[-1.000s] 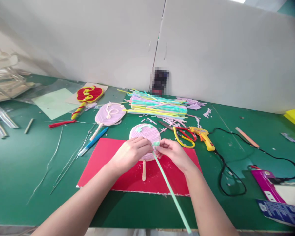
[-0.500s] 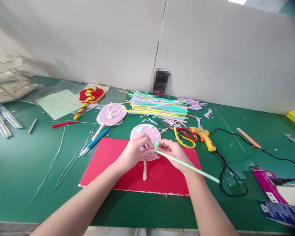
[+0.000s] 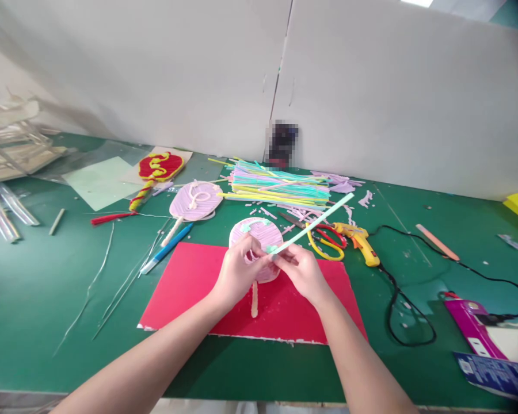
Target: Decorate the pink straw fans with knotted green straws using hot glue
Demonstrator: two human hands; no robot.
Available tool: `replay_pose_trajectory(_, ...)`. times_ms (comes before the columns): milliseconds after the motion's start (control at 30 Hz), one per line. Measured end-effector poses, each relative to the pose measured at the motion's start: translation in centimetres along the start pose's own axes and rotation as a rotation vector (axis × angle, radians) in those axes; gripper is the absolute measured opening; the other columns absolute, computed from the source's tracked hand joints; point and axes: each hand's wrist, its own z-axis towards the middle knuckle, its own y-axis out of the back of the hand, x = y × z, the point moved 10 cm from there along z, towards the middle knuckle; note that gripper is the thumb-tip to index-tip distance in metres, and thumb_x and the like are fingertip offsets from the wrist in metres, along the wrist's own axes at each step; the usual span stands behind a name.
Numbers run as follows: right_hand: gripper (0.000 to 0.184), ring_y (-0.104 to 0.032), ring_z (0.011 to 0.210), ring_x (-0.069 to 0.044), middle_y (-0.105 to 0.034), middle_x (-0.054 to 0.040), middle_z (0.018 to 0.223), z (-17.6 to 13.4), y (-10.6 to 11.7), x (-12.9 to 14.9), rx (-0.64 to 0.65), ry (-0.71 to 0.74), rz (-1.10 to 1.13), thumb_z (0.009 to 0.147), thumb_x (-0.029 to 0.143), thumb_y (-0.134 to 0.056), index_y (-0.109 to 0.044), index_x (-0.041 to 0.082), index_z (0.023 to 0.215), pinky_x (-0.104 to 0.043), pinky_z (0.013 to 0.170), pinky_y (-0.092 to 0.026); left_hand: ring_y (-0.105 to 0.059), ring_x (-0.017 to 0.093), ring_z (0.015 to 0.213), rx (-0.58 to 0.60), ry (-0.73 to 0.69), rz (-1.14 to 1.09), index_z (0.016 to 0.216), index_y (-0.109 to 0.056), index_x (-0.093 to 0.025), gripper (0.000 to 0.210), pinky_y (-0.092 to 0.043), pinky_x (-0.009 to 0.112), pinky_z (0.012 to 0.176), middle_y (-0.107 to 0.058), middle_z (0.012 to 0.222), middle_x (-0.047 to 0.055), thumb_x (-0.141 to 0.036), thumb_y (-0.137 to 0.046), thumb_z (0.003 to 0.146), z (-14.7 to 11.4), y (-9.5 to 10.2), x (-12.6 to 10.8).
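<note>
A mint-green pipe cleaner (image 3: 317, 221) slants up and to the right from between my fingertips, its near end bent into a small looped shape. My left hand (image 3: 242, 267) pinches that looped end. Close against it, my right hand (image 3: 300, 269) grips the pipe cleaner where the straight length begins. Below and behind my fingers lies a round lilac fan (image 3: 259, 229) with a cream handle (image 3: 254, 299) and small mint flowers on its upper part. My hands hide part of the fan's middle. Under it is a red board (image 3: 176, 290).
Bundled pastel pipe cleaners (image 3: 280, 187) lie at the back. Scissors (image 3: 326, 244) and a yellow glue gun (image 3: 362, 244) with a black cord are on the right. Leftward are another lilac fan (image 3: 196, 200), a blue pen (image 3: 167, 248) and a red-and-yellow fan (image 3: 162, 167).
The pipe cleaner's long free end has swung from pointing down right to pointing up right. My right hand has turned slightly with it; my left hand stays nearly in place.
</note>
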Motion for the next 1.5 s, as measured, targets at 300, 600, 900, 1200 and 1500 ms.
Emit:
replay_pose_trajectory(300,0.024,-0.059,0.063,-0.014,-0.063,0.0,0.068,0.3,0.0,-0.3,0.004,-0.008,0.051,0.068,0.039,-0.069,-0.062,0.018,0.078,-0.026,0.061,-0.048,-0.051,0.01,0.068,0.134,-0.086,0.066,0.07,-0.055,-0.015,0.011,-0.041,0.022,0.062,-0.054,0.072,-0.001,-0.019,-0.065,0.074,0.4,-0.3,-0.5)
replay_pose_trajectory(600,0.022,-0.057,0.059,-0.012,-0.06,0.002,0.063,-0.1,-0.3,-0.1,0.095,-0.079,0.142,0.069,0.036,-0.07,-0.061,0.017,0.075,-0.027,0.061,-0.048,-0.057,0.013,0.084,0.304,-0.411,0.164,0.085,-0.06,-0.017,0.011,-0.046,0.025,0.076,-0.059,0.087,0.005,-0.021,-0.05,0.087,0.1,-0.2,-2.9)
replay_pose_trajectory(900,0.019,-0.059,0.063,-0.012,-0.061,0.0018,0.067,-0.1,-0.4,-0.2,0.125,-0.046,0.077,0.072,0.036,-0.066,-0.061,0.018,0.077,-0.027,0.063,-0.049,-0.057,0.012,0.078,0.311,-0.447,0.261,0.08,-0.061,-0.017,0.014,-0.045,0.022,0.072,-0.059,0.081,0.004,-0.021,-0.049,0.087,-0.3,-0.7,-2.9)
replay_pose_trajectory(1200,0.019,-0.063,0.066,-0.015,-0.066,-0.0012,0.07,-0.1,0.1,0.3,0.013,-0.006,-0.008,0.075,0.036,-0.063,-0.062,0.018,0.081,-0.028,0.065,-0.05,-0.055,0.012,0.071,0.138,-0.158,0.103,0.07,-0.054,-0.016,0.009,-0.043,0.022,0.066,-0.057,0.073,0.0,-0.012,-0.059,0.076,0.2,-0.3,-1.2)
replay_pose_trajectory(1500,0.016,-0.061,0.064,-0.014,-0.064,0.0002,0.067,0.1,0.1,0.6,-0.046,0.069,-0.057,0.076,0.034,-0.062,-0.06,0.018,0.077,-0.026,0.065,-0.049,-0.055,0.011,0.066,0.057,0.136,-0.046,0.065,-0.054,-0.015,0.011,-0.042,0.024,0.064,-0.059,0.07,0.0,-0.018,-0.06,0.073,0.0,-0.3,1.4)
